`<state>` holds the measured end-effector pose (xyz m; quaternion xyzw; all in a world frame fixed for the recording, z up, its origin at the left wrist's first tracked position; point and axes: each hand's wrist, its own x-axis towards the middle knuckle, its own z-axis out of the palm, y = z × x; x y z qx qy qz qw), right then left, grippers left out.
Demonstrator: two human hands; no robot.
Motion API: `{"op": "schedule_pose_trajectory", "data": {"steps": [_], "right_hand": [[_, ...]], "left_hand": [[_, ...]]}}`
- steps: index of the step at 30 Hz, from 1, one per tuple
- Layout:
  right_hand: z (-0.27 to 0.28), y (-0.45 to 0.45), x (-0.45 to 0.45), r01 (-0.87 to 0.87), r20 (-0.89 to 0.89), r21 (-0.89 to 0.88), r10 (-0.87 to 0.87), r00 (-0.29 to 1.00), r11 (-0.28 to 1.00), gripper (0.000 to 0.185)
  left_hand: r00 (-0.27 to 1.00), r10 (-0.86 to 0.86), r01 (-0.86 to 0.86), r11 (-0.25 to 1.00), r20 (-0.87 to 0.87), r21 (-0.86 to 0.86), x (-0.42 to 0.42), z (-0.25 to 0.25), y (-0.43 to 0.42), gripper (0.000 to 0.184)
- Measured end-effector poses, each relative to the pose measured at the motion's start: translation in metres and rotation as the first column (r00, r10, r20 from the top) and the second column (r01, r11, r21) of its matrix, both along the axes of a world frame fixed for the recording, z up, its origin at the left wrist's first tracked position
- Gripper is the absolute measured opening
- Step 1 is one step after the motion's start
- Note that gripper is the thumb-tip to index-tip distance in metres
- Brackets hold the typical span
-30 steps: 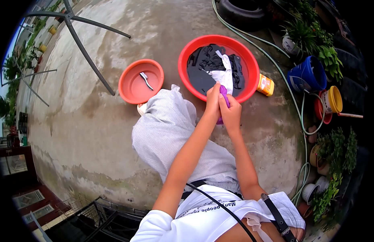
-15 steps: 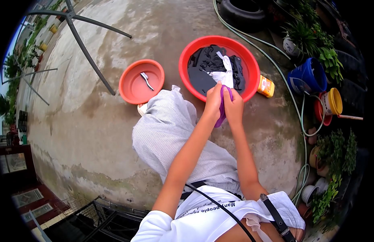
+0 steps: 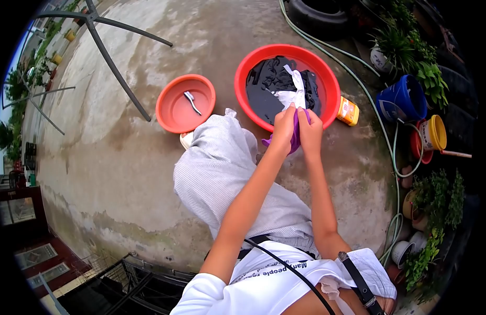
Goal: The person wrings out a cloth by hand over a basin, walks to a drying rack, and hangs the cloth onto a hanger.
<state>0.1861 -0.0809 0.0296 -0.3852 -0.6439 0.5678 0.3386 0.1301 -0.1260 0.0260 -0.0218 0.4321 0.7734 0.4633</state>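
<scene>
My left hand (image 3: 282,126) and my right hand (image 3: 310,132) are close together over the near rim of a red basin (image 3: 333,94). Both are closed around a purple cloth (image 3: 295,137), bunched between them with a loose flap out to the left. White fabric (image 3: 297,84) stretches from my fingertips into the basin; whether it is one piece with the purple cloth I cannot tell. Soaking in the basin's dark water is black clothing (image 3: 274,71). The fingertips are partly hidden by the cloth.
Left of the red basin stands an orange basin (image 3: 167,118) with a brush (image 3: 192,103) in it. A yellow-orange container (image 3: 348,111) is beside the red basin. A hose (image 3: 358,84), a blue bucket (image 3: 400,100) and potted plants line the right; a metal frame (image 3: 109,58) stands upper left.
My hands have shifted slightly right, still gripping the purple cloth. A flap of it now sticks out left of my left hand, and less hangs below.
</scene>
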Motion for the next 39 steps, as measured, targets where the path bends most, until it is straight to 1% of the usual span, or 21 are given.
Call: {"op": "schedule_pose_trajectory", "data": {"steps": [1,2,3,4,5,6,7,8,9,12,16,20,23,24,27,28,31,35,36,37,39], "right_hand": [[0.008,-0.012,-0.002,-0.009,-0.035,-0.005,0.009,0.999,1.0,0.028],[0.01,-0.021,0.0,-0.063,0.005,0.047,0.063,0.998,0.997,0.028],[0.012,-0.03,0.001,-0.118,0.048,0.097,0.113,0.992,0.988,0.028],[0.018,-0.038,0.0,-0.15,0.055,0.136,0.143,0.988,0.979,0.029],[0.017,-0.037,0.0,-0.148,0.057,0.119,0.142,0.988,0.982,0.029],[0.015,-0.034,-0.002,-0.147,0.059,0.103,0.142,0.988,0.984,0.029],[0.013,-0.03,-0.005,-0.148,0.059,0.087,0.143,0.988,0.985,0.029],[0.008,-0.023,-0.008,-0.126,-0.008,0.068,0.127,0.992,0.99,0.03],[0.01,-0.017,-0.011,-0.094,-0.009,0.032,0.095,0.995,0.995,0.031],[-0.001,0.006,-0.016,-0.07,0.037,-0.022,0.071,0.997,0.997,0.03],[-0.005,-0.003,-0.016,0.011,0.015,0.027,-0.011,1.0,1.0,0.029],[0.007,-0.029,-0.004,-0.039,-0.007,0.091,0.04,0.999,0.995,0.028],[0.017,-0.041,-0.001,-0.093,0.04,0.169,0.088,0.995,0.981,0.028],[0.014,-0.038,-0.003,-0.064,-0.004,0.13,0.065,0.998,0.989,0.028],[0.01,-0.024,-0.01,0.049,-0.124,-0.067,-0.057,0.991,0.997,0.028],[0.0,-0.012,-0.008,0.008,-0.094,-0.067,-0.014,0.996,0.998,0.029],[-0.011,0.001,-0.007,0.01,-0.051,-0.121,-0.017,0.999,0.993,0.029],[0.014,-0.031,-0.002,0.126,-0.053,0.087,-0.122,0.991,0.988,0.027],[0.017,-0.038,0.005,0.053,-0.035,0.066,-0.051,0.998,0.996,0.025],[0.021,-0.048,0.008,-0.008,-0.006,0.177,0.009,1.0,0.984,0.024],[0.031,-0.062,0.009,-0.064,0.027,0.151,0.061,0.998,0.986,0.024]], "left_hand": [[1.0,0.017,-0.017,1.0,0.008,-0.01,-0.006,-0.001,-0.001,0.026],[0.999,0.033,-0.033,0.999,0.016,-0.021,-0.012,-0.002,-0.002,0.026],[0.998,0.05,-0.053,0.998,0.049,0.047,-0.018,-0.003,-0.007,0.027],[0.995,0.058,-0.059,0.998,0.081,0.014,-0.022,-0.002,-0.009,0.027],[0.991,0.066,-0.065,0.998,0.113,-0.018,-0.023,-0.001,-0.01,0.028],[0.985,0.083,-0.087,0.996,0.153,0.019,-0.022,0.0,-0.01,0.026],[0.986,0.105,-0.106,0.994,0.13,0.002,-0.019,0.001,-0.008,0.025],[0.986,0.127,-0.126,0.992,0.105,-0.014,-0.016,0.003,-0.005,0.025],[0.986,0.148,-0.146,0.989,0.08,-0.029,-0.014,0.004,-0.004,0.024],[0.992,0.102,-0.1,0.994,0.08,-0.032,-0.009,0.001,-0.001,0.023],[0.993,0.101,-0.1,0.995,0.061,-0.022,-0.007,0.003,-0.002,0.023],[0.99,0.129,-0.13,0.991,0.061,0.005,-0.017,0.011,-0.008,0.025],[0.994,0.082,-0.082,0.997,0.079,0.008,-0.022,0.002,-0.011,0.026],[0.981,0.111,-0.112,0.994,0.158,-0.003,-0.019,0.004,-0.008,0.025],[0.986,0.13,-0.126,0.991,0.108,-0.041,-0.012,0.014,-0.004,0.029],[0.986,0.12,-0.121,0.993,0.114,0.003,-0.01,0.019,-0.006,0.027],[0.976,0.134,-0.137,0.991,0.17,0.006,0.0,0.026,-0.005,0.022],[0.992,0.046,-0.053,0.997,0.118,0.053,-0.011,0.015,-0.01,0.022],[0.995,0.067,-0.069,0.997,0.073,0.019,-0.014,0.018,-0.01,0.025],[0.999,0.032,-0.03,0.998,0.027,-0.049,-0.019,0.016,-0.01,0.025],[0.997,-0.05,0.038,0.982,-0.059,-0.186,-0.028,0.008,-0.007,0.026]]}}
